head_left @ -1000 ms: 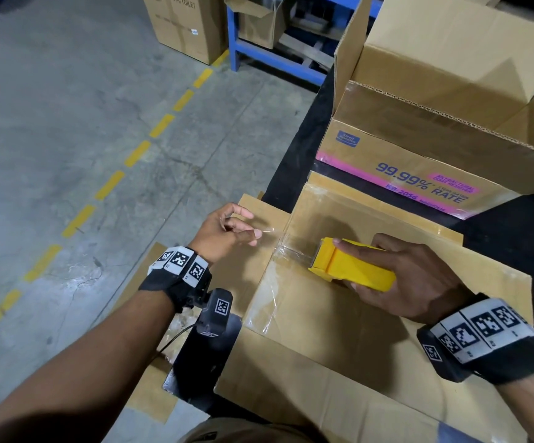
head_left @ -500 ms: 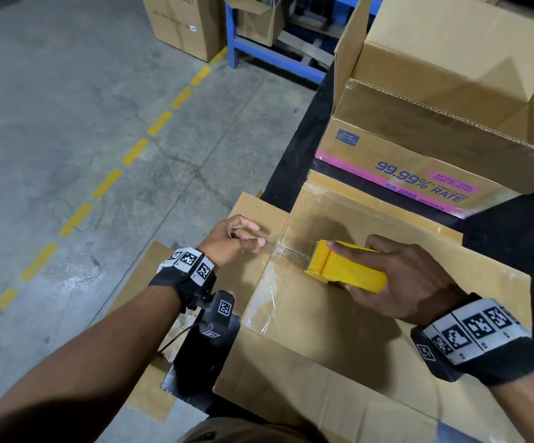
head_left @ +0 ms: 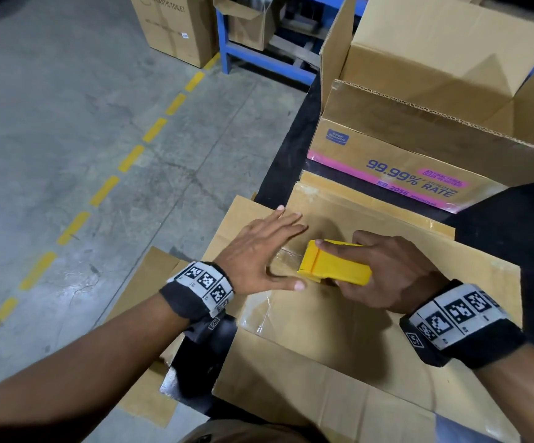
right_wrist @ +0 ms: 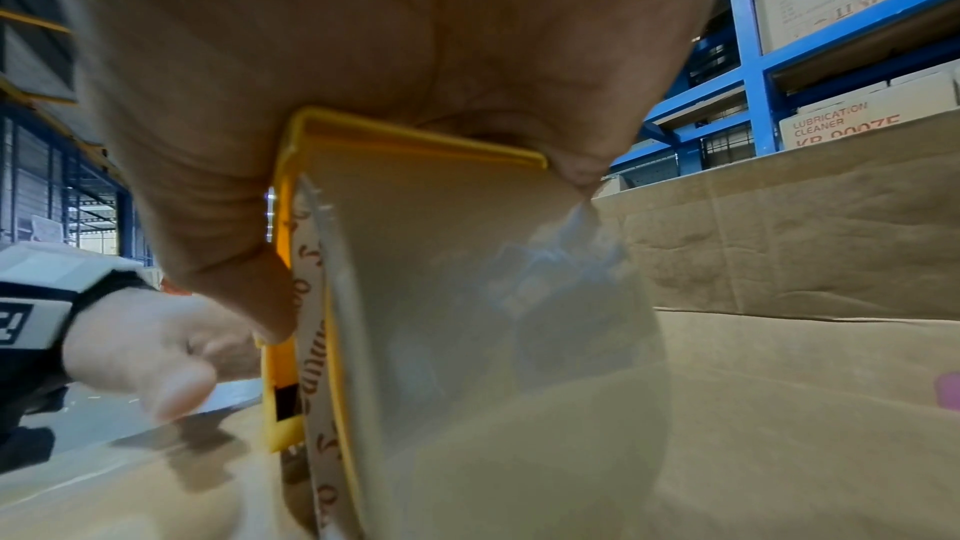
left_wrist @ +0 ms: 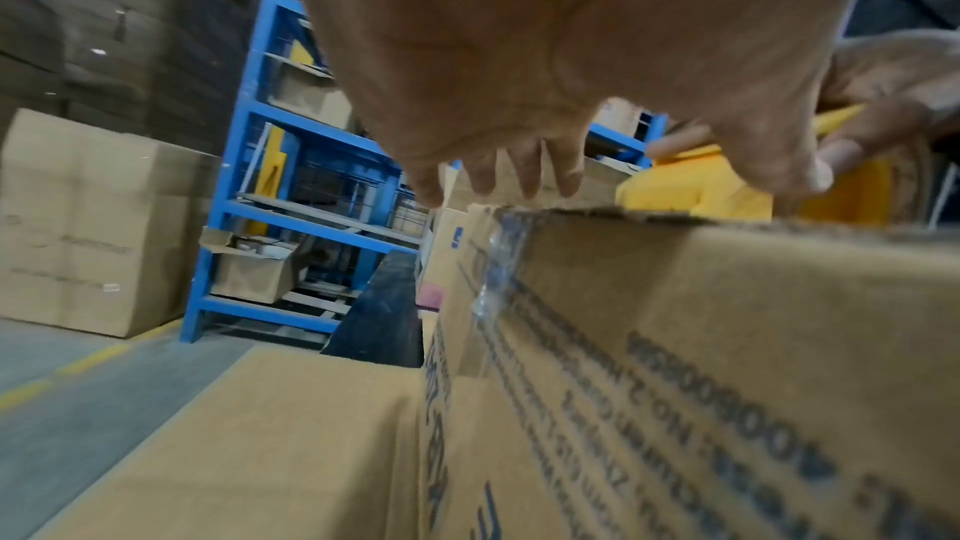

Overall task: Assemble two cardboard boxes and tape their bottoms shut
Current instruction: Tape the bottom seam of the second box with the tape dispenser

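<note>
A brown cardboard box (head_left: 348,334) lies bottom-up in front of me, clear tape (head_left: 259,314) running along its seam. My right hand (head_left: 384,276) grips a yellow tape dispenser (head_left: 334,265) that sits on the box bottom. In the right wrist view the dispenser (right_wrist: 415,163) and its clear tape roll (right_wrist: 499,323) fill the middle. My left hand (head_left: 259,247) lies flat with straight fingers over the box's left edge, just left of the dispenser. From the left wrist, the left hand (left_wrist: 519,76) hovers over the taped box corner (left_wrist: 499,253). A second box (head_left: 435,123), its flaps up, stands behind.
The boxes stand on a black table (head_left: 291,148) whose left edge drops to a grey concrete floor (head_left: 67,155) with a dashed yellow line. Blue shelving (head_left: 259,59) and a closed carton (head_left: 173,27) stand at the back. Flat cardboard (head_left: 150,282) lies lower left.
My left hand has let go of the tape end, opened flat and moved right onto the box edge beside the dispenser. The right hand and dispenser have barely moved.
</note>
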`<state>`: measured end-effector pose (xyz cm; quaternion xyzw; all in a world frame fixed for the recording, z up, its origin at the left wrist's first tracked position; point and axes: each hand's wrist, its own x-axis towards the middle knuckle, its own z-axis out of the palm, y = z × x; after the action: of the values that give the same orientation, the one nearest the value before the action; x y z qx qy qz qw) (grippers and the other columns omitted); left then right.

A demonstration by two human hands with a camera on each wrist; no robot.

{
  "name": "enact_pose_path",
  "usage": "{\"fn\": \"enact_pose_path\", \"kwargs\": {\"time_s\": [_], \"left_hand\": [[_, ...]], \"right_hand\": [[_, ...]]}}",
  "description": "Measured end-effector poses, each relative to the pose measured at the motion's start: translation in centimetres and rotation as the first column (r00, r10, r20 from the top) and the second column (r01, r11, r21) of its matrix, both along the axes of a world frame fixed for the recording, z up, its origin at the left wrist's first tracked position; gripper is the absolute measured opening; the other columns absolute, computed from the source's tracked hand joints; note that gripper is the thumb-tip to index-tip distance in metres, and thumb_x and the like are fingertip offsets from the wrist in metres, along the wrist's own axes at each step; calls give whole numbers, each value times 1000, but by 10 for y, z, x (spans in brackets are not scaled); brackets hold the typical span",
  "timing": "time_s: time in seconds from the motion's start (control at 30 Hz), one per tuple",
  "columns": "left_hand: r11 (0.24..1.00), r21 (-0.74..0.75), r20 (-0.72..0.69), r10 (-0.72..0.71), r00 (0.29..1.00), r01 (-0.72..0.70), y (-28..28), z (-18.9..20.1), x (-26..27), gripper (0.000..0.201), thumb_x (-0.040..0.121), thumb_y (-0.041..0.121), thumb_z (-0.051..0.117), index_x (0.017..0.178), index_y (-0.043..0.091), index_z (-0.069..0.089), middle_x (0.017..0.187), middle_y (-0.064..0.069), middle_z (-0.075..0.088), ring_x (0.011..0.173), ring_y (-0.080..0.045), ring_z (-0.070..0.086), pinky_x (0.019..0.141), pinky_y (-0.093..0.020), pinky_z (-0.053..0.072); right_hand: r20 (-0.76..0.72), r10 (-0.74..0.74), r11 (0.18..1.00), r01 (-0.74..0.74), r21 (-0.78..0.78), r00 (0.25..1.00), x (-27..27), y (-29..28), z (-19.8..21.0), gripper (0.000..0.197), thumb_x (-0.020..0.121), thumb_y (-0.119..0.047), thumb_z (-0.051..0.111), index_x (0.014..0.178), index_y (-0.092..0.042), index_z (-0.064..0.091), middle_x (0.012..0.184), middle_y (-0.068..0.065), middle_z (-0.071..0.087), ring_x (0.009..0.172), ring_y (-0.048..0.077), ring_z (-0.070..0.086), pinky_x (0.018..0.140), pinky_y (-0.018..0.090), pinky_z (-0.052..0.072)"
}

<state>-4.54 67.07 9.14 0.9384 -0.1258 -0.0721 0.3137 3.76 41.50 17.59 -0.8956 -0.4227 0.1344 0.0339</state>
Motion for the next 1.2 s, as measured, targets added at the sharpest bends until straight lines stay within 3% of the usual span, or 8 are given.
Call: {"fn": "enact_pose_path", "kwargs": {"time_s": [0.13, 0.3, 0.57, 0.7, 0.83, 1.0, 1.1, 1.2], "left_hand": [[968, 248, -69, -10, 998, 27, 2, -10, 3, 109, 75, 92, 50, 162, 45, 4, 168, 27, -13, 159, -14, -9, 127, -57, 6], [951, 305, -124, -5, 992, 43, 4, -8, 4, 107, 76, 95, 43, 160, 49, -5, 165, 32, -20, 157, -13, -20, 127, -57, 2], [958, 282, -180, -10, 984, 61, 1, 6, 5, 107, 76, 94, 46, 160, 50, -5, 164, 34, -19, 157, -11, -19, 128, -56, 7], [943, 329, -178, 8, 984, 52, -7, 21, 9, 111, 74, 90, 54, 162, 43, 6, 168, 28, -7, 157, -13, -18, 128, -54, 8], [916, 397, -123, -19, 992, 67, -63, 50, 18, 112, 75, 77, 67, 162, 38, 8, 171, 14, -4, 157, -13, -18, 129, -52, 4], [897, 383, -173, -165, 971, 221, -190, 45, 32, 130, 64, 93, 60, 163, 36, -1, 172, 12, -12, 158, -15, -14, 128, -53, -5], [869, 449, -228, -113, 967, 208, -206, 38, 39, 134, 60, 89, 67, 163, 36, 0, 172, 12, -12, 159, -15, -10, 128, -55, 2], [858, 471, -235, -104, 967, 207, -205, 35, 43, 134, 57, 91, 67, 161, 41, 0, 171, 16, -10, 158, -12, -7, 128, -54, 7]], "right_hand": [[-22, 6, 1000, -5, 23, 1000, 0, -11, 4, 72, 74, -65, 51, 145, -57, 38, 86, -8, 52, 70, 20, 61, 62, 28, 49], [-48, -6, 1000, 6, 12, 999, -1, -73, 21, 77, 75, -63, 58, 148, -52, 38, 90, -8, 55, 66, 16, 58, 58, 25, 47], [-79, -147, 988, 142, -65, 986, -8, -204, 35, 94, 68, -46, 86, 149, -51, 38, 93, -11, 53, 63, 9, 52, 60, 24, 46], [-74, -120, 993, 119, -17, 990, -7, -224, 21, 84, 75, -56, 72, 149, -54, 33, 96, -8, 54, 64, 14, 56, 60, 28, 52], [-89, -115, 990, 122, 72, 989, -3, -229, 9, 78, 76, -60, 59, 148, -58, 30, 95, -7, 54, 64, 11, 49, 61, 30, 54], [-73, -84, 992, 91, 91, 994, 3, -234, 2, 77, 78, -61, 56, 147, -64, 22, 90, -10, 49, 69, 18, 57, 64, 34, 54], [-97, -73, 994, 81, 78, 993, 10, -244, 6, 79, 80, -62, 57, 145, -70, 13, 89, -12, 42, 73, 15, 51, 68, 29, 48], [-84, -87, 988, 97, 122, 993, 14, -267, 13, 84, 79, -55, 68, 144, -70, 17, 89, -10, 47, 72, 13, 51, 65, 27, 44]]}}
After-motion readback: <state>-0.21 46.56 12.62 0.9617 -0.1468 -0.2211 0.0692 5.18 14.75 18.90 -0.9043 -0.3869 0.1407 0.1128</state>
